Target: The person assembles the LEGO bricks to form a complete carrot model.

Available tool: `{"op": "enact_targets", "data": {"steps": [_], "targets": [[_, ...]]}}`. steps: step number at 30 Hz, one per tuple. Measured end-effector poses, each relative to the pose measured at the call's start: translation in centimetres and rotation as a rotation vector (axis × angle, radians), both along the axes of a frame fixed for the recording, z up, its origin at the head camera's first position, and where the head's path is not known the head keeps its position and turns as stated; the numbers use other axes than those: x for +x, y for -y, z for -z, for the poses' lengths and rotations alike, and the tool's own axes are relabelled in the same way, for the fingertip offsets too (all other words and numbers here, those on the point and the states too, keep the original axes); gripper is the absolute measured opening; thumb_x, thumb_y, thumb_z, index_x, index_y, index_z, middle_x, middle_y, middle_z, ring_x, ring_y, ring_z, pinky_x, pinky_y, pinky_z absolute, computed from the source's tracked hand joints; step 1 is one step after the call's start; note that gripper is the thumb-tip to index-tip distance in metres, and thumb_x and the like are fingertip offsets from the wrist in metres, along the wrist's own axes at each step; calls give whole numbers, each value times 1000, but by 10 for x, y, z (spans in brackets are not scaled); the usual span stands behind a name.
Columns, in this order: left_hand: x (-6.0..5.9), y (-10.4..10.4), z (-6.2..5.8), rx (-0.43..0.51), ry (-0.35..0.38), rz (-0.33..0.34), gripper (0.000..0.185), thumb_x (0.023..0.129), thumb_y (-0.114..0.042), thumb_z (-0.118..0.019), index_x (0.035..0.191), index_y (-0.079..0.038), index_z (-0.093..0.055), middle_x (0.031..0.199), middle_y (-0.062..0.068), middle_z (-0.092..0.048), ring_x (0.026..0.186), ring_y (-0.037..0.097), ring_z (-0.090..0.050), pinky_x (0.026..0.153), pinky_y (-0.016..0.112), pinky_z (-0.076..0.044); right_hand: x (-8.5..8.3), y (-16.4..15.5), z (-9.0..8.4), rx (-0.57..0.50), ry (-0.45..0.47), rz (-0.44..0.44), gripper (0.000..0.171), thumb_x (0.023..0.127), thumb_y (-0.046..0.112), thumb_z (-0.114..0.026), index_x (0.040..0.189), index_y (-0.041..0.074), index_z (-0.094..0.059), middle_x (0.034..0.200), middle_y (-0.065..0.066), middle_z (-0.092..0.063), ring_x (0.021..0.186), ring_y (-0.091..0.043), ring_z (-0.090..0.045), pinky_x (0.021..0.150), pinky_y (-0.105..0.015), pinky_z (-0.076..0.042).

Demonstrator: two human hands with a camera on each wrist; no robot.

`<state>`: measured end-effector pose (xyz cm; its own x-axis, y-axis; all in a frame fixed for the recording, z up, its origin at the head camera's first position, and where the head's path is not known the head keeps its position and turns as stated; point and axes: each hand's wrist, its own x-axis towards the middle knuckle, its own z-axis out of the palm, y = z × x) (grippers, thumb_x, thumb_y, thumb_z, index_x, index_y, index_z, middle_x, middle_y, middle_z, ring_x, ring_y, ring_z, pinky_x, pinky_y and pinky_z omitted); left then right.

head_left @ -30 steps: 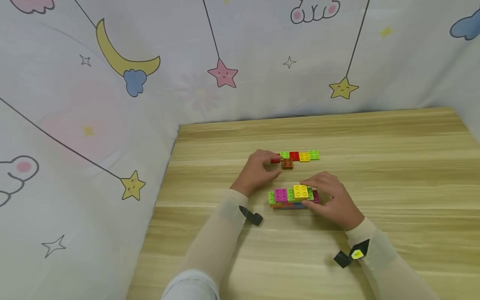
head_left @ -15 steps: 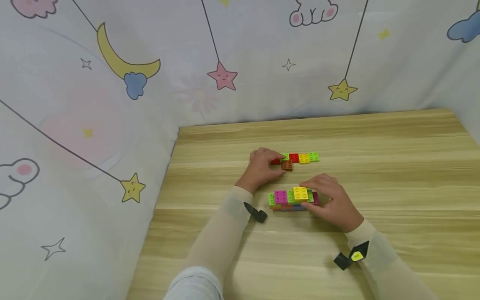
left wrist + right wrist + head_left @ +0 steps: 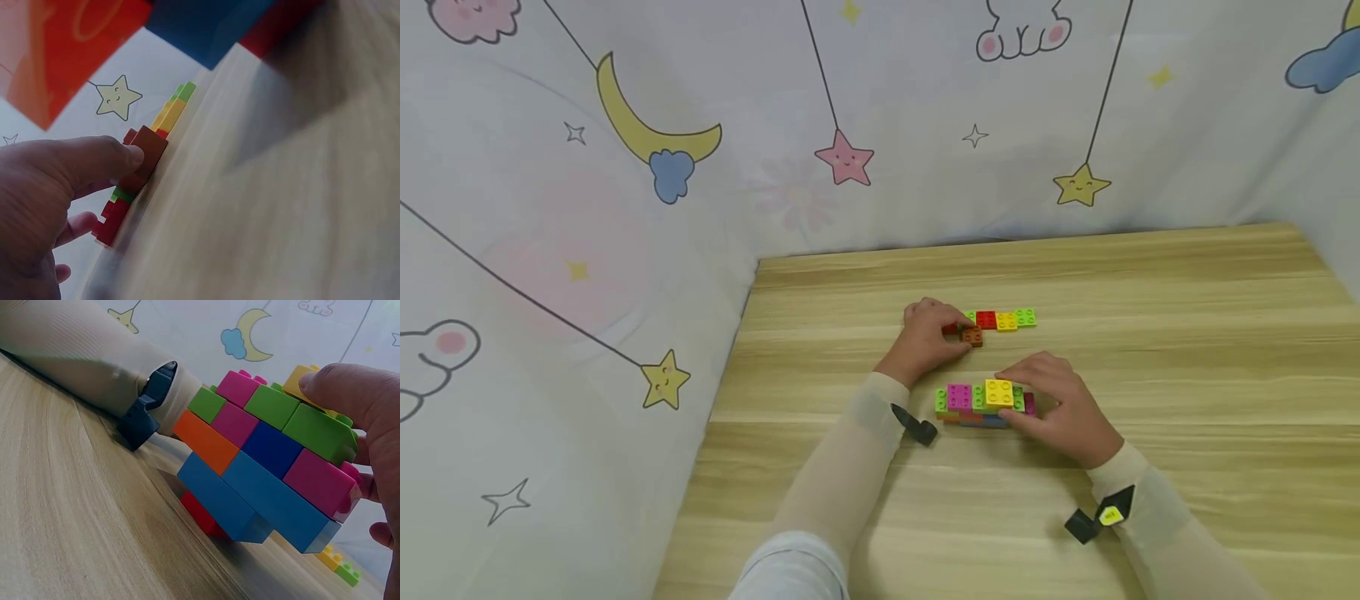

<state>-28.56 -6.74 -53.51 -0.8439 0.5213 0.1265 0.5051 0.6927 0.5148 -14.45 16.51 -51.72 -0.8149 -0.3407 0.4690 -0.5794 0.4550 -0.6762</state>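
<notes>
My left hand [image 3: 927, 336] pinches a brown building brick [image 3: 972, 337] between thumb and index finger, close in front of a row of bricks. The thumb lies flat on the brown brick's side [image 3: 150, 154] in the left wrist view. On the table nearer to me stands a stacked brick structure [image 3: 959, 397] of green, pink, orange and blue layers. A yellow brick [image 3: 999, 392] sits on its top layer, toward the right. My right hand [image 3: 1067, 408] grips that yellow brick, thumb in front and fingers behind. A red brick [image 3: 201, 514] shows beneath the structure in the right wrist view.
Behind the brown brick lies a row of red, green and yellow bricks [image 3: 1006, 322], partly hidden by my left hand. The wooden table [image 3: 1187, 333] meets a patterned cloth [image 3: 910, 208] at its back and left edges. Each wrist carries a black mount [image 3: 918, 426].
My left hand has moved a little to the right, and its thumb and index finger have closed on the brown brick. My right hand stays on the yellow brick. The head view has tilted slightly.
</notes>
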Motion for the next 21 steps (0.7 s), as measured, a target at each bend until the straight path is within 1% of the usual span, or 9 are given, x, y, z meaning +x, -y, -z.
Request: {"op": "enact_targets", "data": {"steps": [4, 6, 8, 11, 14, 18, 21], "targets": [[0, 5, 0, 65, 1, -14, 29, 88, -37, -84, 116, -30, -79, 115, -17, -72, 116, 10, -51, 113, 42, -26, -1, 0, 0, 3, -10, -1, 47, 74, 17, -95, 117, 21, -76, 113, 9, -73, 110, -14, -60, 100, -36, -42], [3, 9, -3, 123, -2, -13, 28, 88, -36, -83, 116, -29, -79, 116, -16, -72, 118, 9, -52, 115, 40, -27, -1, 0, 0, 6, -19, 2, 48, 73, 17, -95, 117, 21, -77, 113, 9, -73, 110, -14, -61, 100, -36, -42], [8, 14, -8, 193, -10, 11, 28, 89, -33, -83, 115, -26, -79, 116, -12, -72, 118, 9, -54, 114, 38, -33, -1, -1, 1, 5, -20, 4, 48, 73, 16, -95, 117, 21, -77, 113, 8, -74, 110, -14, -61, 100, -35, -42], [21, 22, -18, 311, -11, 65, 28, 89, -28, -83, 116, -21, -79, 118, -6, -71, 117, 11, -57, 109, 35, -43, 0, -1, 2, 1, -15, 2, 47, 73, 15, -95, 117, 19, -77, 112, 8, -74, 110, -14, -60, 99, -35, -41], [37, 30, -29, 391, -16, 123, 29, 89, -24, -84, 117, -16, -78, 117, -3, -70, 115, 13, -59, 103, 34, -49, -1, -1, 3, -5, -36, -5, 48, 72, 12, -95, 116, 18, -77, 110, 8, -74, 108, -14, -60, 97, -35, -42], [60, 39, -38, 461, -13, 168, 29, 88, -19, -85, 116, -14, -78, 116, -1, -71, 113, 14, -62, 103, 38, -51, -2, -2, 3, 0, -80, -6, 49, 71, 10, -95, 116, 17, -77, 109, 7, -75, 105, -14, -61, 94, -36, -43], [74, 43, -39, 492, -8, 189, 28, 87, -17, -85, 114, -13, -78, 115, -2, -72, 112, 14, -63, 102, 38, -52, -2, -2, 2, 5, -86, -2, 49, 71, 12, -95, 117, 17, -77, 109, 6, -75, 106, -15, -61, 94, -37, -43]]}}
